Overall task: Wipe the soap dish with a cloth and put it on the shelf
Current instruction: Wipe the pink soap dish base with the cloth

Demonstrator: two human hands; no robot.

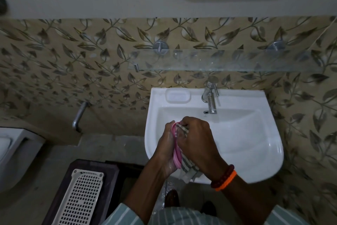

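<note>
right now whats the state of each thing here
soap dish: pink, held on edge in the left hand
cloth: striped, pressed to the dish by the right hand
glass shelf: nothing on it
tap: no water running
sink: no standing water seen

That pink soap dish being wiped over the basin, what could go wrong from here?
The left hand holds the pink soap dish on edge while the right hand rubs it with the striped cloth. The left hand looks wet, so the dish might slip and drop into the white sink.

The glass shelf is narrow and see-through; set too near its front edge, the dish could slide off.

The cloth's loose end hangs over the sink rim and might snag.
</note>
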